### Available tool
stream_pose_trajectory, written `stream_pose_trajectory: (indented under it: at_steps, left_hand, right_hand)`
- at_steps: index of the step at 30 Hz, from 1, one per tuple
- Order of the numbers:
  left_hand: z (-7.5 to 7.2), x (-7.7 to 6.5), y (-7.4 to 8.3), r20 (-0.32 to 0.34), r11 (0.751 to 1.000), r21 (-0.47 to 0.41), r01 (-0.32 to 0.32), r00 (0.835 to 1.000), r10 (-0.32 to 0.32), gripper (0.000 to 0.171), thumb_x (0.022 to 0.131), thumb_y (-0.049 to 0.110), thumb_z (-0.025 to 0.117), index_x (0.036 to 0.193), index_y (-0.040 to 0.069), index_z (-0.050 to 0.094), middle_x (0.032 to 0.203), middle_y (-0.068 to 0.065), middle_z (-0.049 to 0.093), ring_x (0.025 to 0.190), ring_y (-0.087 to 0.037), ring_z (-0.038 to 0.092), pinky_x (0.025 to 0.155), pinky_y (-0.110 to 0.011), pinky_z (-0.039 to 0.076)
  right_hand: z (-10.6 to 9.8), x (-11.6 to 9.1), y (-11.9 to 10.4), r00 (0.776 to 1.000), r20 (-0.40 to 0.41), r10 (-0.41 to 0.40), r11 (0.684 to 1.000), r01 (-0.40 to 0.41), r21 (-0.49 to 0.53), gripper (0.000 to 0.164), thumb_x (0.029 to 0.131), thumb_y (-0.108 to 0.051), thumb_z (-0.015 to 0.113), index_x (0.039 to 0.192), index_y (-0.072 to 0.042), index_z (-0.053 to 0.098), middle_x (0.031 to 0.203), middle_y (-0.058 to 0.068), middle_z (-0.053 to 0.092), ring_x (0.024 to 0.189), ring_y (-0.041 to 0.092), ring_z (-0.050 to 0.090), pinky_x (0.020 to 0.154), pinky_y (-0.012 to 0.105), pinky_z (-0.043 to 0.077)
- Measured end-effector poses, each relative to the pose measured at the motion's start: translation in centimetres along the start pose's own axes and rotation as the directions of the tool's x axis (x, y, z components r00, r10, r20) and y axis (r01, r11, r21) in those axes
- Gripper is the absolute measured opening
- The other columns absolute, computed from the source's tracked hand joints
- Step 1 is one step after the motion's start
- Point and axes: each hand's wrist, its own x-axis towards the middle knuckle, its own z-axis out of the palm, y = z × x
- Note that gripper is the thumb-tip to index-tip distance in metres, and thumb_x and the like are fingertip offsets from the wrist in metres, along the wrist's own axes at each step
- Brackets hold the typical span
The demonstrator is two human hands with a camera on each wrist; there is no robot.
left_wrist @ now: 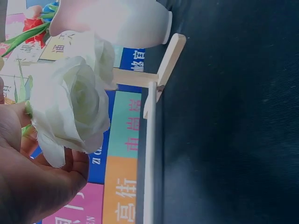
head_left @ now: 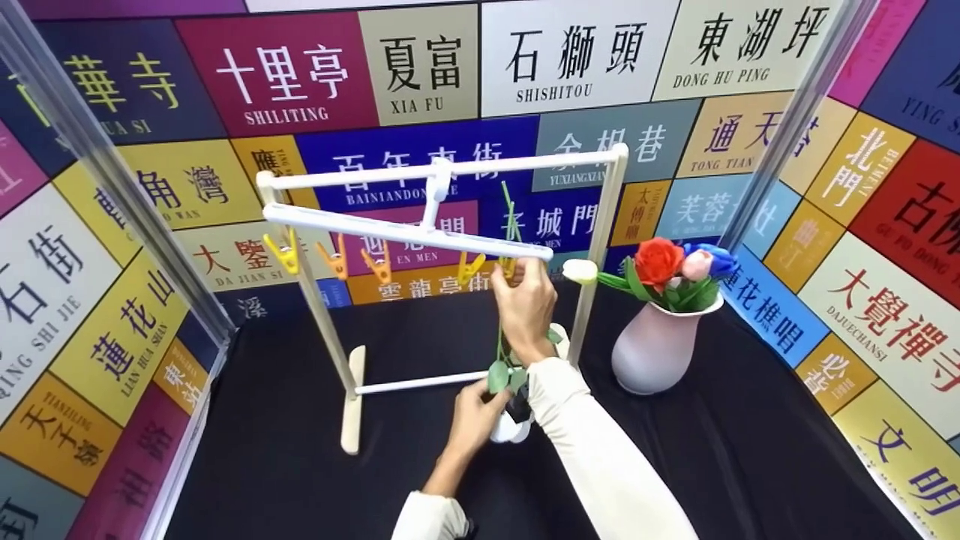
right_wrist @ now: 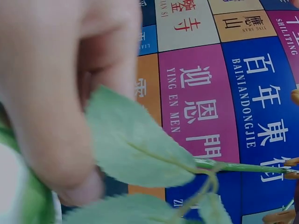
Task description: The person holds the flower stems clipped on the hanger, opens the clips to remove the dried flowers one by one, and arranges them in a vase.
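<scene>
Upside down, a white rose (left_wrist: 74, 107) hangs below my left hand (head_left: 474, 420), whose thumb and fingers pinch its stem by the bloom. Its green stem (head_left: 508, 206) rises past the white hanger (head_left: 405, 231). My right hand (head_left: 525, 304) is at the hanger's right end and pinches a yellow clip (head_left: 508, 266) there; the fingers partly cover it. Green leaves (right_wrist: 140, 144) show large in the right wrist view. A second white bloom (left_wrist: 103, 58) appears behind the first, partly hidden.
The hanger hooks over a wooden rack (head_left: 600, 225). Several yellow and orange clips (head_left: 337, 257) dangle from it. Right of the rack stands a pinkish-white vase (head_left: 654, 349) with red, pink and blue flowers; a white tulip (head_left: 580, 271) leans out leftward. Black cloth (head_left: 285, 480) covers the table.
</scene>
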Motion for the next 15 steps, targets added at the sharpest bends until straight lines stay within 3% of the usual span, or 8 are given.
stream_pose_trajectory:
  at_steps: [9, 15]
  left_hand:
    - [-0.1, -2.2, -2.1, -0.013, 0.997, -0.028, 0.072, 0.997, -0.073, 0.013, 0.086, 0.018, 0.071, 0.075, 0.01, 0.069, 0.063, 0.007, 0.058, 0.059, -0.005, 0.053, 0.058, -0.022, 0.044]
    - [-0.3, -3.5, -2.6, -0.018, 0.992, -0.046, 0.114, 0.993, -0.115, 0.016, 0.086, 0.02, 0.073, 0.075, 0.009, 0.07, 0.063, 0.005, 0.06, 0.059, -0.004, 0.053, 0.058, -0.022, 0.045]
  right_hand:
    - [0.1, 0.2, 0.3, 1.0, -0.003, 0.031, 0.999, -0.031, 0.045, 0.025, 0.08, -0.017, 0.08, 0.086, -0.001, 0.061, 0.081, 0.01, 0.068, 0.07, 0.021, 0.066, 0.067, 0.033, 0.056]
    - [0.0, 0.2, 0.2, 0.997, 0.011, 0.075, 0.994, -0.076, 0.077, 0.028, 0.08, -0.019, 0.081, 0.091, -0.001, 0.062, 0.085, 0.012, 0.07, 0.074, 0.025, 0.069, 0.072, 0.036, 0.057]
